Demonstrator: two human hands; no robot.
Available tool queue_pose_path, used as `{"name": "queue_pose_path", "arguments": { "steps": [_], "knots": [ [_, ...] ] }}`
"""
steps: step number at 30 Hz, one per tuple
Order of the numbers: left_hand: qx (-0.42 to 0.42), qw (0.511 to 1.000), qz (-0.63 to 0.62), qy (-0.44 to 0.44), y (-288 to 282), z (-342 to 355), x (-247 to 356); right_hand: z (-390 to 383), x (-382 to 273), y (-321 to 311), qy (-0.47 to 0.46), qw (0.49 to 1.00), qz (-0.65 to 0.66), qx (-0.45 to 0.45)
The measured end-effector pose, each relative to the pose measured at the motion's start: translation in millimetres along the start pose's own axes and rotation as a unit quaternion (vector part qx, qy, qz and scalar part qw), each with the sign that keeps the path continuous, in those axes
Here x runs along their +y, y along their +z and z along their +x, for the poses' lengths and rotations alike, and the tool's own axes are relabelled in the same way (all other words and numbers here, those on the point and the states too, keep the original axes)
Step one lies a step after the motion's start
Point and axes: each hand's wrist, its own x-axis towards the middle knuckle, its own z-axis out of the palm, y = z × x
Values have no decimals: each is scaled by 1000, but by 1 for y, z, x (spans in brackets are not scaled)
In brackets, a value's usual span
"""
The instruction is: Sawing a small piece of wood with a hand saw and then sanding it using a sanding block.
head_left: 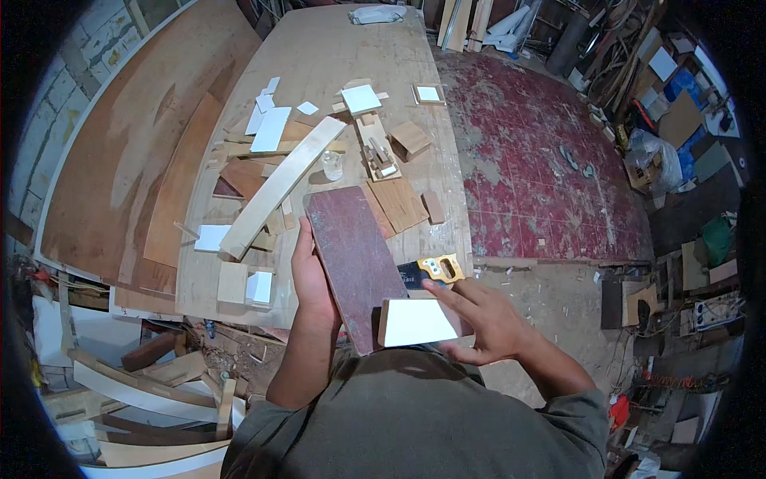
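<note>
My left hand point(309, 275) is closed on the left edge of a long reddish-brown board point(351, 231), which slants from over the table toward my body. Across the board's near end is a white-faced wooden block point(420, 322) with brown sides. At the block's right end, my right hand point(484, 321) has its index finger along the far edge and its thumb by the near edge; its other fingers are partly hidden. Just beyond that hand lies a handsaw with a yellow handle point(441, 269), its dark blade partly covered by the board.
On the wooden table point(335, 56) lie a long pale plank point(283, 188), several white pieces, a clear cup point(332, 165), a wooden block point(410, 139) and a wooden jig-like assembly point(375, 148). Scrap wood point(152, 391) is piled at lower left. Red flooring point(542, 160) spreads to the right.
</note>
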Motion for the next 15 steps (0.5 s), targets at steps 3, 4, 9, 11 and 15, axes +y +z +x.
{"name": "queue_pose_path", "arguments": {
  "steps": [3,4,9,11,15],
  "knots": [
    [-4,1000,-3,-14,3,-3,0,2,2,-7,18,994,-91,-62],
    [-45,999,9,-27,4,-4,0,0,8,-6,54,994,-71,-59],
    [-61,997,34,-46,16,-15,-1,7,19,-19,-63,989,-131,18],
    [-83,992,60,-70,17,-14,-2,3,10,-16,-115,979,-164,-30],
    [-71,991,85,-69,20,-18,-3,16,22,-28,-163,964,-206,40]
  ]
}}
